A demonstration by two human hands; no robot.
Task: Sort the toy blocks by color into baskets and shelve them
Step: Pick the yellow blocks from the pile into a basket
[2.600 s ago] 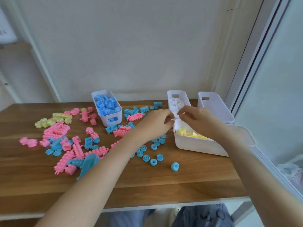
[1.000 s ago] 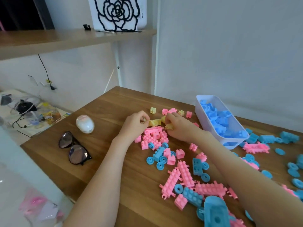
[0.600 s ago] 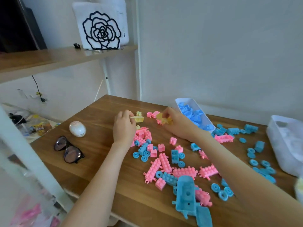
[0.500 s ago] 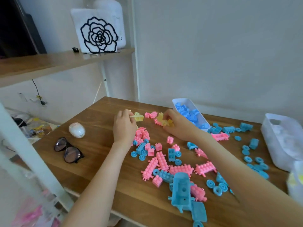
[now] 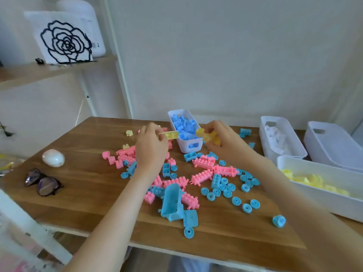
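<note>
Left hand: raised over the pink pile, thumb and fingers pinching a flat yellow block by one end.
Right hand: raised just right of the blue basket, fingers curled round a yellow cluster of several blocks. Apart from the other hand, with the basket's near end between the two.
Blue basket: narrow and white, standing lengthwise at the back of the surface, heaped with sorted blue blocks.
White-block basket: to the right, well apart from the blue one, with white blocks piled inside.
Yellow basket: nearest on the right and cut off by the frame edge, with sorted yellow blocks spread over its floor.
Fourth basket: far right, just beside the white-block basket and only partly in view.
Loose pink blocks: scattered mid-surface under and between the arms.
Loose blue pieces: bricks and wheels mixed among the pink, plus one large blue piece near the front.
Stray yellow blocks: small, at the back, left of the left hand.
Left side: glasses and a white egg-shaped object on the surface.
</note>
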